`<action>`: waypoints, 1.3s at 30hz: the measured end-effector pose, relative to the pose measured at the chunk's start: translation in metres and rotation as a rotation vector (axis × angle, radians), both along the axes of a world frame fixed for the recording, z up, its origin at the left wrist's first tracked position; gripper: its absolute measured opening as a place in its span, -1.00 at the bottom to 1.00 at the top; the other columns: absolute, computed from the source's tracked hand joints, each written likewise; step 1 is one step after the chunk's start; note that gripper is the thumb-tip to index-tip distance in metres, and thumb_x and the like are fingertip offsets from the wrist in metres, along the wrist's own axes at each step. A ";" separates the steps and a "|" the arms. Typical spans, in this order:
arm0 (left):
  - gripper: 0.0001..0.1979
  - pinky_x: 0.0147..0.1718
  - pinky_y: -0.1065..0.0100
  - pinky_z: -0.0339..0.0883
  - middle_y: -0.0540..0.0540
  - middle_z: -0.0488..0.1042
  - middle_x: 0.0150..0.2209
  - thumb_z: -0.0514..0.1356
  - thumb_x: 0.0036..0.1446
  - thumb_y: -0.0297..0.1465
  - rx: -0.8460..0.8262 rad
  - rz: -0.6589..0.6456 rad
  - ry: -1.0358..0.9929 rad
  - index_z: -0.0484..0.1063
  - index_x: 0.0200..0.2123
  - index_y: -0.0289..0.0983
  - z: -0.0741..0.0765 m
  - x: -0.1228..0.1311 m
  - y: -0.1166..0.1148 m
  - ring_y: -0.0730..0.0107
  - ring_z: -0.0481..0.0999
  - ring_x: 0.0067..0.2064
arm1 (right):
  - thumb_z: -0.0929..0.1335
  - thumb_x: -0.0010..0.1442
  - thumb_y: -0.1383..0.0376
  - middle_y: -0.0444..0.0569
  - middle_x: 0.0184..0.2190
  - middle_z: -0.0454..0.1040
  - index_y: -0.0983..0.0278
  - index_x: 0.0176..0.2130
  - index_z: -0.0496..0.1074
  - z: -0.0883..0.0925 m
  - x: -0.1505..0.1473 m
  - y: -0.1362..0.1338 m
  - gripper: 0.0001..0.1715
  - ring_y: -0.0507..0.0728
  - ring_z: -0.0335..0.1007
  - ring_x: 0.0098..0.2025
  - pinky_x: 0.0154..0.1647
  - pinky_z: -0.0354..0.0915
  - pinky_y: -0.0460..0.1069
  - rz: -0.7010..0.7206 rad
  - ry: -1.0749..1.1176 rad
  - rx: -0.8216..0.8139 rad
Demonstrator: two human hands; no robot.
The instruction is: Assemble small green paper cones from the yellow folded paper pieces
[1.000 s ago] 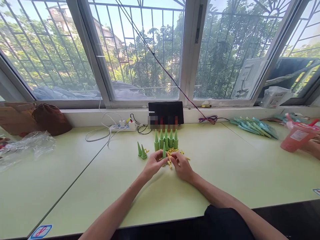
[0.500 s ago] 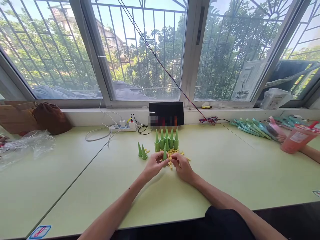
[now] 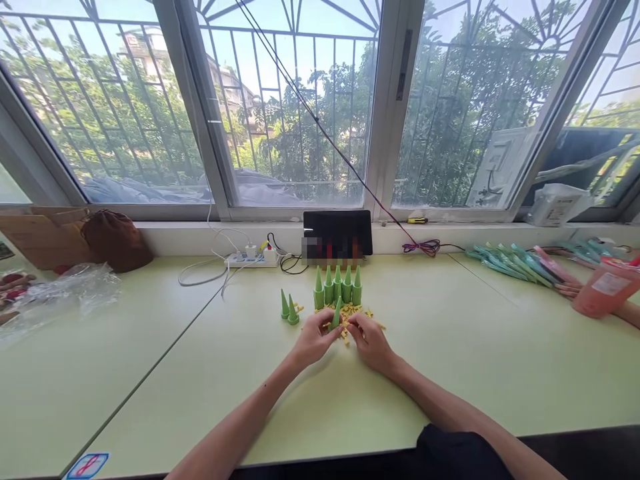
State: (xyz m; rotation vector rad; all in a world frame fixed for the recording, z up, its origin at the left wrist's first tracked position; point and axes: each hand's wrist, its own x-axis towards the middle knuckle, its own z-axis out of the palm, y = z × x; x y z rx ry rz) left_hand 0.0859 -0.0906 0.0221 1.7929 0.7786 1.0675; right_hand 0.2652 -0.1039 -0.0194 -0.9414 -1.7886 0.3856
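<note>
My left hand (image 3: 313, 341) is closed around a green cone (image 3: 337, 313), which leans to the right with its tip up. Close to the cone's right side, my right hand (image 3: 371, 343) pinches what looks like a small yellow piece, mostly covered by the fingertips. More small yellow pieces (image 3: 369, 313) lie scattered around and behind both hands. Just beyond them, several green cones (image 3: 347, 288) stand upright in a row on round bases. To the left of my left hand, two more green cones (image 3: 293, 312) stand together on the table.
A dark tablet (image 3: 337, 233) leans by the sill behind the row. Left of it lies a white power strip (image 3: 253, 259) with cables. At the right, another person's arm reaches past a pink cup (image 3: 606, 288) beside teal strips (image 3: 510, 263). Crumpled clear plastic (image 3: 93, 287) lies left.
The green cone in my left hand has tipped from nearly upright toward the right. Both hands stay close together. The whole view has shifted slightly.
</note>
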 end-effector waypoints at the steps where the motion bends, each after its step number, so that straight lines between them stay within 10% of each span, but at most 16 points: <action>1: -0.72 -0.39 0.42 0.29 -0.02 0.40 -0.38 0.31 0.18 -0.18 0.024 0.012 0.014 0.46 -0.34 -0.30 0.000 0.000 -0.001 0.39 0.38 -0.33 | 0.23 0.41 0.25 -0.09 -0.44 0.43 0.20 -0.33 0.35 0.000 0.000 0.000 -0.75 0.11 0.32 -0.42 -0.37 0.25 -0.03 0.002 -0.001 -0.006; 39: -0.94 -0.26 0.36 0.36 -0.08 0.48 -0.30 0.20 0.20 -0.47 0.451 0.206 0.304 0.44 -0.34 -0.26 -0.006 0.006 -0.011 0.32 0.46 -0.26 | 0.22 0.40 0.04 -0.14 -0.54 0.36 0.22 -0.35 0.37 -0.001 0.005 -0.007 -0.60 0.11 0.25 -0.52 -0.46 0.21 -0.04 -0.045 0.041 -0.150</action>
